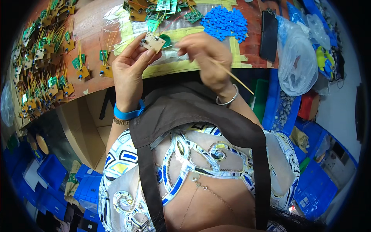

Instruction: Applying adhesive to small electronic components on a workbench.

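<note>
My left hand [130,73] pinches a small tan circuit board [153,42] between thumb and fingers, above the table's near edge. The board carries small dark parts. Just beyond it lies a small green circuit board [153,25]; whether wires join the two I cannot tell. To the right, my right hand [210,60] is closed around a thin wooden stick [237,79], whose long end points back toward me. Its fingertips are slightly blurred and apart from the board. A green ring-shaped thing [166,41] sits between the hands.
Many wired boards [46,87] cover the table's left side, and more green boards [170,5] lie at the back. A pile of small blue parts [224,24] is at back right, near a black phone [269,35] and clear plastic bags [297,62]. An open cardboard box [83,127] stands below.
</note>
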